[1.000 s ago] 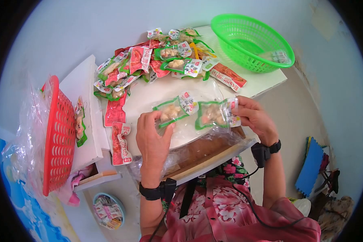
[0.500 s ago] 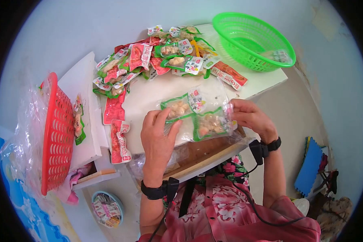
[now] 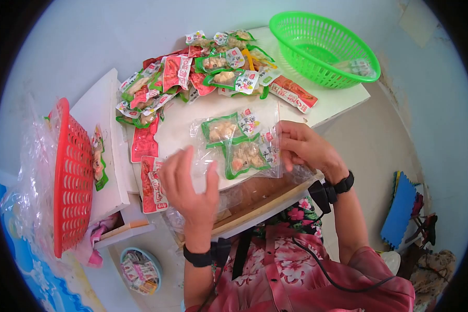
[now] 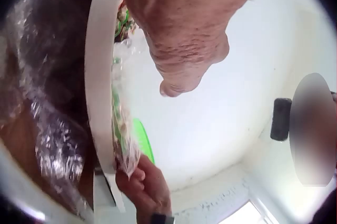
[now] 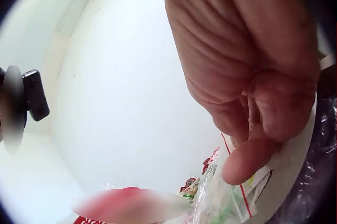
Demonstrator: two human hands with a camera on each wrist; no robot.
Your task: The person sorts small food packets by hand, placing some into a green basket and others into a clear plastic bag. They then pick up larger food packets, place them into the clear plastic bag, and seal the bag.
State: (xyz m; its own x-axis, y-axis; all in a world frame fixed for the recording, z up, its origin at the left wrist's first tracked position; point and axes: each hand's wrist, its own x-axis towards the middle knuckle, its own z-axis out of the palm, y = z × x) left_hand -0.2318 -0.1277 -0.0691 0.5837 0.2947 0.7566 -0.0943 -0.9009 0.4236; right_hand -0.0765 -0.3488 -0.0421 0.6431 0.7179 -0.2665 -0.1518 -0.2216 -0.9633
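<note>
Away from the packets it had been touching half a second earlier, the person's left hand (image 3: 190,190) had drawn back toward the table's near edge, its fingers pointing up and spread wide from the thumb. Across from it, the right hand (image 3: 312,148), bent inward at the wrist, pinched the right edge of a clear bag (image 3: 270,115) between thumb and curled fingers. Through that bag, lying on the white table (image 3: 179,122), showed two green-edged packets (image 3: 247,157) side by side.
</note>
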